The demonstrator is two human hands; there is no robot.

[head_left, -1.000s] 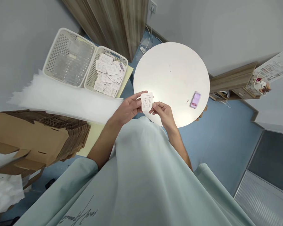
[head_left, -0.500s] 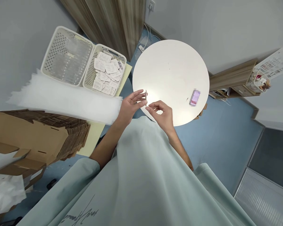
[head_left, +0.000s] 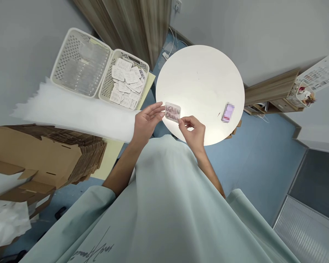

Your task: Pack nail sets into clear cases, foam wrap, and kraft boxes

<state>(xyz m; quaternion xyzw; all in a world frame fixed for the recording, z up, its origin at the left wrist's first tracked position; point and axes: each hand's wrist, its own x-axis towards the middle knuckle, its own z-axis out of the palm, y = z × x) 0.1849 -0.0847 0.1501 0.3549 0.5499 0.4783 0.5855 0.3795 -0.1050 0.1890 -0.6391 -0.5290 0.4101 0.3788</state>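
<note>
Risk lay chiefly at the hands. The left hand [head_left: 144,126] had thumb and fingers at the left edge of a small pack [head_left: 172,111]; whether they pressed on it could not be told. The pack was up between both hands, seen over the near left rim of the round table [head_left: 192,80]. The right hand [head_left: 194,133] pinched its lower right corner. Should that corner hold slacken, the pack could tip or drop past the rim to the floor [head_left: 246,164]; too hard a squeeze could buckle its shell.

Materials were noted likewise. Brown cardboard [head_left: 38,146] stood at far left, folded and slotted. White sheets [head_left: 79,113], seemingly foam, ragged at the left end, lay beside two perforated plastic baskets. The left basket [head_left: 64,54] held clear plastic pieces [head_left: 82,75]; the right basket [head_left: 107,87], loose printed pieces [head_left: 123,78] with rounded corners. The pack appeared see-through, with reddish contents in two rows, too small to identify. The table was smooth and white, bearing a blurred purple item [head_left: 228,112].
</note>
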